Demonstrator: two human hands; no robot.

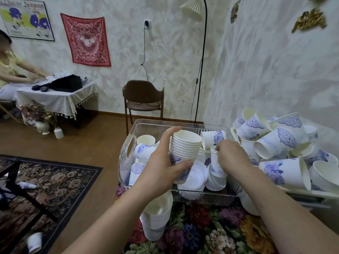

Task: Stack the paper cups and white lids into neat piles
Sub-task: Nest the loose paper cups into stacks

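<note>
**Cups nesting over the clear bin**

At frame centre the left hand [161,162] wraps a nested stack of paper cups [184,151], about nine rims showing. The right hand [231,156] pinches one loose cup [215,162] in the clear plastic bin [128,143]. White lids [196,175] lie beneath, uncountable. Light, crushable: grip sidewalls gently.

A red patterned cloth [85,40] and a framed poster [25,18] hang on the textured wall. A brown chair [144,99] stands beside a floor lamp [200,57], while a seated person [8,70] works at a lace-covered side table [56,99]. A floral rug [60,182] covers the wooden floor.
</note>
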